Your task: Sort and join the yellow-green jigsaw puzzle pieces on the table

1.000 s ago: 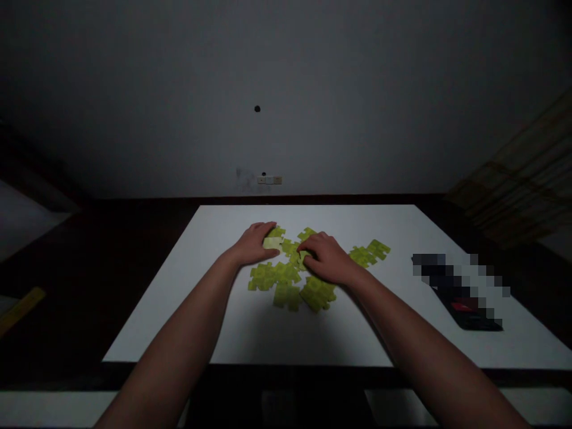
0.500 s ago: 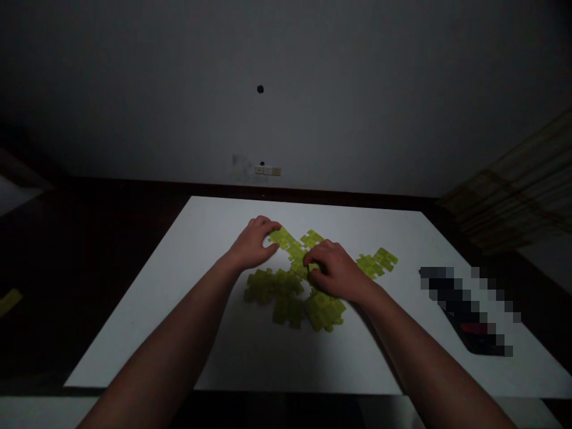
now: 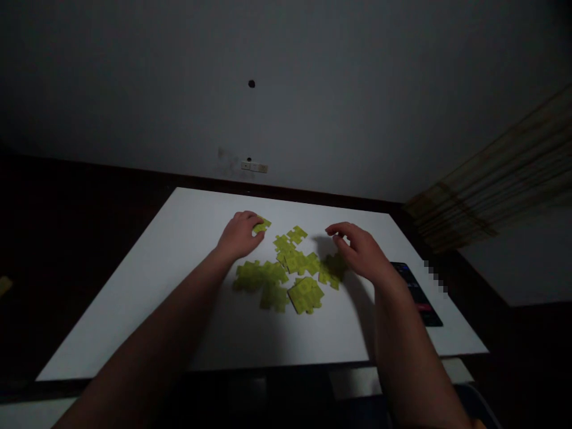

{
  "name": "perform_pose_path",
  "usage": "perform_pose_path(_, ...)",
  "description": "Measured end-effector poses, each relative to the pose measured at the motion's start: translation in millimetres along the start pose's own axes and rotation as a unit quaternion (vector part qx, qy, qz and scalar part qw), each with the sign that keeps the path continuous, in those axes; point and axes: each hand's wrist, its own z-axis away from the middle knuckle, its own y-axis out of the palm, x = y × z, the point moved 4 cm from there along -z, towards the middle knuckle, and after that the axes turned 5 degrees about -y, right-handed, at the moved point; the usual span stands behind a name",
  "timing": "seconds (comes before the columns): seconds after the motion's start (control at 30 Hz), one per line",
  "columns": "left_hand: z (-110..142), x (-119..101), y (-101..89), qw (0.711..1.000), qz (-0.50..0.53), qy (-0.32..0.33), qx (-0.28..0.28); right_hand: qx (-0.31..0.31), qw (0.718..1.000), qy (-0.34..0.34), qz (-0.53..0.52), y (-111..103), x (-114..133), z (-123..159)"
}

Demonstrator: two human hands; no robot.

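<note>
A small green piece (image 3: 263,225) is lying at the left side of the jigsaw, just to the right of the left hand's fingers and touching them. The left hand (image 3: 238,238) is therefore standing much the nearer. The piece is looking about as wide as it is long, so no long axis is showing; its knobbed edge is facing right, away from the palm. Thumb and index are standing apart along its near left corner, but the dim light is leaving it unclear whether they are pinching it or merely resting against it.

The right hand (image 3: 360,253) is hovering above the counter (image 3: 322,342), throwing a shadow beneath it. Its fingers are curling with thumb and index apart, and nothing is showing between them. Some right-hand pieces (image 3: 329,275) are lying below and to the left of it, the middle pieces (image 3: 297,262) farther left, and the stack (image 3: 306,295) nearer the person. The phone (image 3: 413,292) is lying to the right, partly behind the forearm.

Half a second ago the right hand was reaching low into the middle pieces; now it is standing clear of them. The left piece is now lying apart from the middle pieces, with bare counter showing between.
</note>
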Motion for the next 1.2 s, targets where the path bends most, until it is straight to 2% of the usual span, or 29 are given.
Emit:
perform_pose_path(0.1, -0.7, -2.0, -1.6, 1.000, -0.009, -0.005, -0.010, 0.081, 0.996, 0.007, 0.041, -9.8, -0.7, 24.4)
perform_pose_path(0.2, -1.1, -3.6, -2.2, 1.000, 0.002, -0.004, -0.010, 0.103, 0.992, -0.020, 0.076, 2.3, 9.9, 56.6)
perform_pose_path(0.4, -3.9, 2.0, -4.0, 0.997, 0.069, -0.023, -0.013, 0.040, 0.990, 0.056, 0.124, 47.5, 12.1, 106.7)
perform_pose_path(0.53, -6.7, 5.3, -10.3, 0.982, 0.153, -0.105, -0.024, -0.028, 0.992, 0.065, 0.107, 57.4, 8.7, 116.4)
perform_pose_path(0.63, -1.2, -3.6, -16.1, 0.978, 0.160, -0.128, -0.018, -0.053, 0.993, 0.054, 0.091, 57.7, 7.1, 117.5)
perform_pose_path(0.7, 12.9, -12.3, -19.2, 0.978, 0.159, -0.132, -0.009, -0.065, 0.993, 0.049, 0.085, 57.4, 5.6, 117.9)
perform_pose_path(0.8, 54.4, -26.3, -22.2, 0.983, 0.141, -0.118, 0.001, -0.081, 0.993, 0.034, 0.074, 59.1, 2.1, 118.9)
perform_pose_path(0.9, 108.4, -43.6, -22.5, 0.996, 0.052, -0.066, 0.001, -0.093, 0.994, 0.007, 0.059, 63.3, -3.5, 120.2)
perform_pose_path(1.0, 150.1, -58.0, -17.3, 0.996, -0.053, -0.063, 0.034, -0.113, 0.993, -0.013, 0.043, 66.4, -11.5, 121.6)
perform_pose_path(1.1, 167.2, -70.1, -15.9, 0.993, -0.099, -0.054, 0.037, -0.114, 0.993, -0.023, 0.019, 68.2, -19.8, 122.2)
perform_pose_path(1.2, 169.9, -76.0, -17.1, 0.993, -0.096, -0.049, 0.043, -0.109, 0.994, -0.014, 0.014, 67.8, -26.9, 122.9)
